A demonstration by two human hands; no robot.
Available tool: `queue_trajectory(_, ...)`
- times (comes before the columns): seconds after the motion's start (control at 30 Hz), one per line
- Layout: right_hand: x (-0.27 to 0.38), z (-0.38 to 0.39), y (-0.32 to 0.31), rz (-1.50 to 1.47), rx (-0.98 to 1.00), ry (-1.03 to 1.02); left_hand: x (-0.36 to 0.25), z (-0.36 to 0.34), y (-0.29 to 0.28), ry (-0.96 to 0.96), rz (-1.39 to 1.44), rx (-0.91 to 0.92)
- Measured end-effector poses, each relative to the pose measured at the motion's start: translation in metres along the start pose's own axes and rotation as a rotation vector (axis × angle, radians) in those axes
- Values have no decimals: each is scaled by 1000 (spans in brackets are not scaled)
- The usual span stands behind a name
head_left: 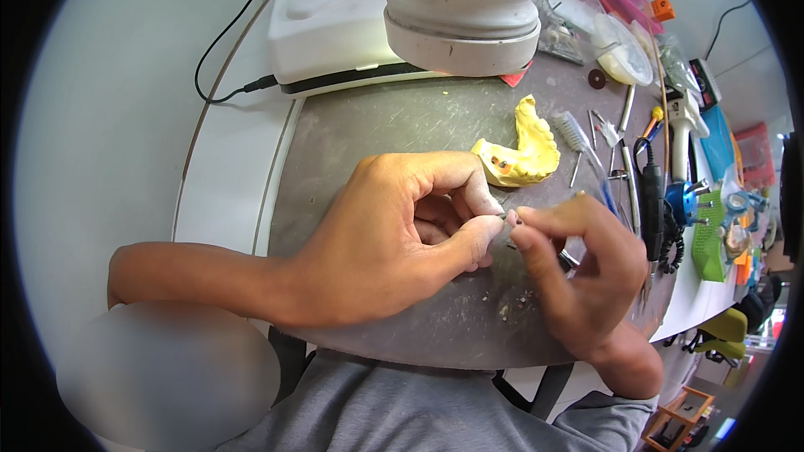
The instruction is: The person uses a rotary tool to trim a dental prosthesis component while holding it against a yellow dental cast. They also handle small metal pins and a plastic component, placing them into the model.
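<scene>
My left hand (pixel 398 238) is closed in a pinch, thumb against forefinger, above the grey work mat. Its fingertips hold something small and dark that I cannot make out. Facing it, my right hand (pixel 590 255) pinches a tiny pinkish-white piece (pixel 513 218) between thumb and forefinger. The fingertips of both hands nearly meet there. Just beyond them lies a yellow plaster dental model (pixel 536 146), curved like a jaw, with tooth shapes and dark holes at its near left end. A dark and silvery object shows partly behind my right fingers.
A white ribbed suction hose (pixel 461 12) hangs over the far side of the mat (pixel 368 125). At the right lie a toothbrush (pixel 578 138), thin metal tools, a black handpiece (pixel 651 188) and a green basket (pixel 710 238). Pale crumbs (pixel 504 310) are scattered near my hands.
</scene>
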State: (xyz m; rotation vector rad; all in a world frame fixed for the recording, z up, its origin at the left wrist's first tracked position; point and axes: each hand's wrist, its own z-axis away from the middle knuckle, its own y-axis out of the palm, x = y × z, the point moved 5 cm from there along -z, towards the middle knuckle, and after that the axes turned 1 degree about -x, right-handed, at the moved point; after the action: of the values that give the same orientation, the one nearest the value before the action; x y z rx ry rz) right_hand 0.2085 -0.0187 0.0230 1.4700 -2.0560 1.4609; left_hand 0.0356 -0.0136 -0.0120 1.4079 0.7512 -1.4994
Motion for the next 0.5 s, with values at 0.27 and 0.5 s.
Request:
queue_trajectory(0.27,1,-2,-2,200,42,-44,-5,-1,-1,0,28,-77)
queue_trajectory(0.5,9,-5,-8,188,53,-44,-1,-2,-3,50,25,-39)
